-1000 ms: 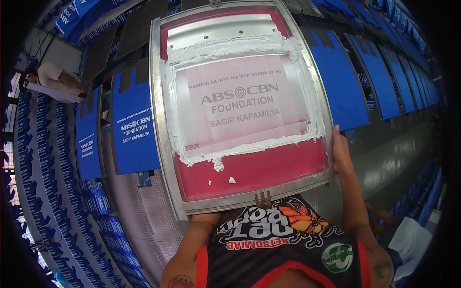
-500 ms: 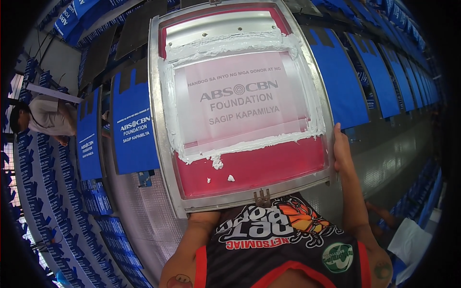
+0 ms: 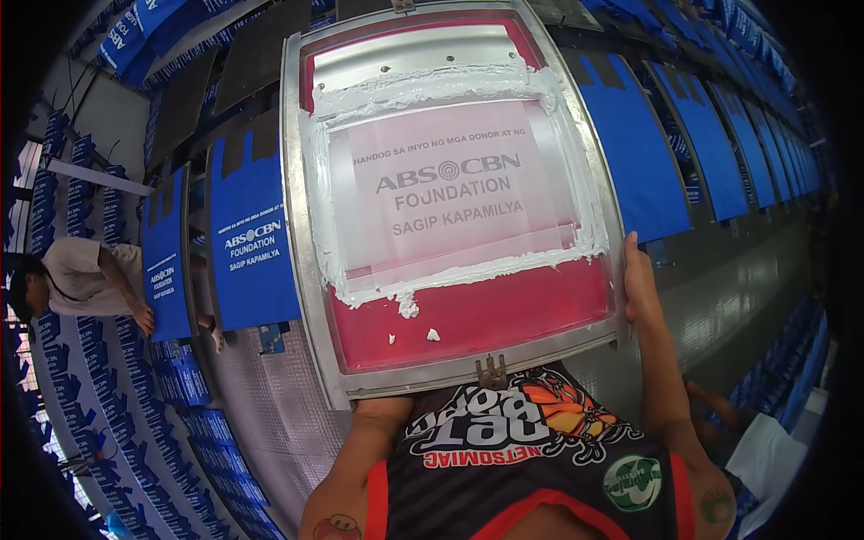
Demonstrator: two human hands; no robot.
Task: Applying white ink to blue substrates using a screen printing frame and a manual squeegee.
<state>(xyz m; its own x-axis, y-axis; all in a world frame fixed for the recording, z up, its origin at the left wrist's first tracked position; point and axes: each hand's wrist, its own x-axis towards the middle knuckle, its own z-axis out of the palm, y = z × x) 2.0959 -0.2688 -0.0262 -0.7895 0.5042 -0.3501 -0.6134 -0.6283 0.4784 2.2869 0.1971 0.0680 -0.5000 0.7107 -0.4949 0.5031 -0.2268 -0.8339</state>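
Note:
In front of my chest is a screen-printing frame (image 3: 589, 135) with silver metal rails and a red and translucent mesh bearing grey lettering. Thick white ink (image 3: 315, 198) rings the printed area, with small blobs on the red part. A silver metal plate with bolts (image 3: 418, 58), like a squeegee, lies across the far end inside the frame. My right hand (image 3: 641, 279) grips the frame's right rail near its near corner, partly hidden by it. My left forearm passes beneath the near left corner, and the frame hides that hand.
Blue fabric pieces (image 3: 634, 148) lie on dark boards in a row to the right. Printed blue pieces (image 3: 247, 234) are on boards at the left. A co-worker (image 3: 85, 274) leans over the far-left board. Racks of blue pieces (image 3: 54, 360) fill the left side.
The co-worker at the left has shifted nearer, with a hand now at the near edge of the leftmost blue piece. My frame and arms have hardly moved.

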